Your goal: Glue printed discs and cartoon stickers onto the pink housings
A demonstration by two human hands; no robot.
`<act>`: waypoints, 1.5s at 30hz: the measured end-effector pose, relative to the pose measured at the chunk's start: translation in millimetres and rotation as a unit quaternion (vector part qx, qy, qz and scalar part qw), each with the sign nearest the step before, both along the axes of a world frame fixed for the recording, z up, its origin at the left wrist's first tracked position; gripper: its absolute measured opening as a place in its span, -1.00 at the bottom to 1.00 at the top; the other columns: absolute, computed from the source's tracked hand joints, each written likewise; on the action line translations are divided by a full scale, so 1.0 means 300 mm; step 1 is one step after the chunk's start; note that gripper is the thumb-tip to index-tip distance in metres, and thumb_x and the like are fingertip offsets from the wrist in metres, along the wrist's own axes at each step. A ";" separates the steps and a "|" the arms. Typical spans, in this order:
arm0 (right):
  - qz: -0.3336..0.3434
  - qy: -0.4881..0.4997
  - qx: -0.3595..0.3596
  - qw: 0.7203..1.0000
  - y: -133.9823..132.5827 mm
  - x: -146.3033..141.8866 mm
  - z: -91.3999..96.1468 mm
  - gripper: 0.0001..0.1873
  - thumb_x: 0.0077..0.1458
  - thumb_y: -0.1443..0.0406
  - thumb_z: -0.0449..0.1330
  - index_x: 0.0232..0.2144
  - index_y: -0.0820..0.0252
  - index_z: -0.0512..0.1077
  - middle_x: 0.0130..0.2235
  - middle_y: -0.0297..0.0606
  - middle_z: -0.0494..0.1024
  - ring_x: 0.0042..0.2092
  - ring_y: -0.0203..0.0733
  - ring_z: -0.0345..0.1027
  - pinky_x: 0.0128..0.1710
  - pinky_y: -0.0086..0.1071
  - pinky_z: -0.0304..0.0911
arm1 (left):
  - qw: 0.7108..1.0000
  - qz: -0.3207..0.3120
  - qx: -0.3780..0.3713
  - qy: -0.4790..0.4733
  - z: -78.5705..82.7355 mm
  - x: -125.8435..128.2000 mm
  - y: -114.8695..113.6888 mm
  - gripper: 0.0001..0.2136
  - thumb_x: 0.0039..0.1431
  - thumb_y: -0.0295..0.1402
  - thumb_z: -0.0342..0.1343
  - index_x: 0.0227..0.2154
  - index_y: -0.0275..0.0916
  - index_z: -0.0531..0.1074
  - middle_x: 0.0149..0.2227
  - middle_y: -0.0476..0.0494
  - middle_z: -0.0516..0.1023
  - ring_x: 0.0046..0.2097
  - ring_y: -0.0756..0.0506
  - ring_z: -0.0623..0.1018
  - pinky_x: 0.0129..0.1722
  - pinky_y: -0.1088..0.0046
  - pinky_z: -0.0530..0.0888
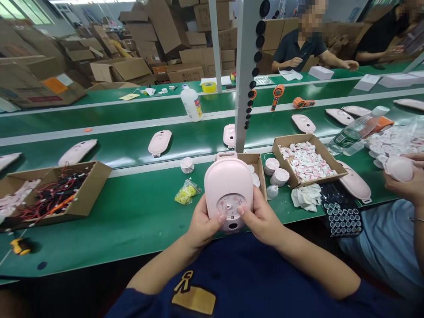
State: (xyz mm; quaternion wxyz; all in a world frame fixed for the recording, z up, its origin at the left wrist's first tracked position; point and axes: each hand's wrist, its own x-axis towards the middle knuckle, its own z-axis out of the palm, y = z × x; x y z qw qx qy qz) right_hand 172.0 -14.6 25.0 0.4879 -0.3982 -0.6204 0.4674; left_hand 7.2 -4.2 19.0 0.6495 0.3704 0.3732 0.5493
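A pale pink plastic housing (pixel 228 179) with rounded corners and a loop at its top is held up in front of me, tilted toward my view. My left hand (pixel 202 221) grips its lower left side, and my right hand (pixel 263 221) grips the lower right. Both thumbs press near a round recess (pixel 229 204) in its lower half; a dark oval shows below that. Most of my fingers are hidden behind the housing. Just behind it stands a cardboard box (pixel 261 170) with white round pieces, partly covered by the housing.
Similar pink housings (pixel 160 142) lie along the green belt. On the bench are a bag of yellow pieces (pixel 187 192), stacked white discs (pixel 187 165), a box of small white parts (pixel 308 160) and a wire-filled box (pixel 59 194). A co-worker's hand (pixel 402 181) works at the right; a post (pixel 243 79) stands ahead.
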 end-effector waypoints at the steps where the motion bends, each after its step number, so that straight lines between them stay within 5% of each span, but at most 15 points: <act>1: -0.001 -0.006 0.004 1.000 -0.001 0.003 -0.001 -0.35 0.24 0.14 0.09 0.30 0.15 0.04 0.23 -0.05 0.32 0.23 -0.03 0.25 0.24 -0.10 0.21 | 1.000 0.005 -0.006 0.002 0.004 0.001 -0.002 -0.44 -0.25 -0.23 0.49 -0.11 -0.17 0.50 -0.16 -0.17 0.63 -0.13 -0.23 0.59 -0.08 0.26 0.51; 12: -0.014 -0.043 0.045 0.998 -0.008 0.019 -0.031 -0.35 0.29 0.14 0.00 0.34 0.02 -0.11 0.29 -0.09 0.20 0.26 -0.03 0.20 0.24 -0.08 0.21 | 0.999 0.031 -0.009 0.034 0.004 0.018 0.004 -0.50 -0.21 -0.32 0.47 -0.14 -0.22 0.47 -0.18 -0.18 0.63 -0.15 -0.21 0.59 -0.13 0.30 0.52; 14: -0.127 -0.073 0.134 0.980 -0.024 0.089 -0.079 -0.36 0.27 0.13 0.00 0.31 -0.08 -0.14 0.27 -0.08 0.14 0.17 0.00 0.28 0.15 -0.01 0.29 | 0.999 0.035 -0.010 0.031 0.000 0.001 0.020 -0.51 -0.22 -0.33 0.48 -0.16 -0.22 0.47 -0.19 -0.19 0.63 -0.14 -0.22 0.60 -0.10 0.28 0.52; 16: -0.299 -0.150 0.211 0.918 -0.042 0.186 -0.144 -0.38 0.22 0.13 0.05 0.26 -0.09 -0.08 0.16 -0.06 0.15 0.07 0.03 0.29 0.07 0.06 0.31 | 0.998 0.054 -0.015 0.029 -0.004 -0.024 0.041 -0.50 -0.26 -0.36 0.49 -0.19 -0.22 0.47 -0.22 -0.17 0.64 -0.17 -0.20 0.61 -0.10 0.29 0.52; 18: -0.395 -0.255 0.198 0.860 -0.050 0.278 -0.215 -0.44 0.17 0.12 0.12 0.17 0.00 0.08 0.01 -0.07 0.21 0.00 0.06 0.25 0.02 0.09 0.30 | 0.997 0.073 -0.026 0.023 -0.009 -0.043 0.060 -0.49 -0.30 -0.37 0.51 -0.19 -0.22 0.48 -0.24 -0.14 0.64 -0.21 -0.18 0.61 -0.13 0.33 0.53; 20: -0.392 -0.323 0.139 0.850 -0.042 0.335 -0.280 -0.50 0.11 0.09 0.20 0.06 0.12 0.24 -0.09 -0.09 0.29 -0.04 0.07 0.25 -0.02 0.09 0.29 | 0.997 0.071 -0.037 0.016 -0.013 -0.046 0.071 -0.46 -0.32 -0.37 0.52 -0.19 -0.22 0.48 -0.26 -0.13 0.65 -0.24 -0.16 0.61 -0.17 0.36 0.55; 25: -0.319 -0.339 0.067 0.883 0.022 0.338 -0.355 -0.65 0.11 0.10 0.20 -0.14 0.19 0.43 -0.23 -0.13 0.44 -0.13 0.06 0.37 -0.07 0.05 0.34 | 0.998 -0.021 -0.049 0.012 -0.019 -0.002 0.058 -0.48 -0.26 -0.36 0.50 -0.16 -0.25 0.48 -0.20 -0.19 0.65 -0.19 -0.19 0.62 -0.15 0.33 0.56; 28: -0.281 -0.303 0.070 0.908 0.000 0.340 -0.302 -0.61 0.16 0.09 0.16 -0.03 0.17 0.36 -0.07 -0.05 0.48 -0.03 0.03 0.42 -0.02 -0.04 0.37 | 0.995 -0.079 -0.064 0.008 -0.019 0.004 0.043 -0.49 -0.22 -0.36 0.48 -0.13 -0.25 0.48 -0.17 -0.23 0.66 -0.17 -0.20 0.62 -0.15 0.33 0.56; 32: -0.141 -0.231 0.108 0.957 -0.105 0.369 -0.115 -0.57 0.21 0.13 0.16 0.10 0.06 0.27 -0.01 -0.11 0.55 -0.08 -0.04 0.51 -0.09 -0.20 0.43 | 0.994 -0.075 -0.072 0.016 -0.016 -0.011 0.029 -0.47 -0.28 -0.35 0.49 -0.16 -0.27 0.49 -0.22 -0.24 0.66 -0.21 -0.21 0.63 -0.20 0.33 0.56; 35: -0.051 -0.286 0.199 0.936 -0.171 0.355 0.047 -0.52 0.20 0.13 0.15 0.15 0.04 0.32 -0.09 -0.13 0.60 -0.15 -0.01 0.53 -0.22 -0.27 0.43 | 0.995 -0.077 -0.041 0.051 -0.008 -0.015 0.015 -0.46 -0.25 -0.36 0.46 -0.11 -0.27 0.48 -0.19 -0.24 0.65 -0.16 -0.24 0.62 -0.16 0.29 0.55; 38: -0.047 -0.320 0.246 0.914 -0.204 0.298 0.156 -0.54 0.18 0.23 0.13 0.13 0.10 0.32 -0.24 -0.17 0.60 -0.27 -0.06 0.52 -0.37 -0.33 0.38 | 0.989 -0.105 0.018 0.102 0.002 -0.019 -0.003 -0.41 -0.17 -0.38 0.39 0.02 -0.29 0.43 -0.07 -0.26 0.61 -0.07 -0.27 0.59 -0.08 0.25 0.53; 45: -0.070 -0.349 0.270 0.895 -0.219 0.225 0.199 -0.62 0.11 0.37 0.09 0.01 0.16 0.34 -0.38 -0.26 0.57 -0.41 -0.18 0.44 -0.45 -0.37 0.30 | 0.975 -0.114 0.097 0.166 -0.005 -0.048 -0.035 -0.41 -0.06 -0.41 0.28 0.11 -0.31 0.38 -0.01 -0.27 0.57 -0.02 -0.26 0.56 -0.01 0.26 0.50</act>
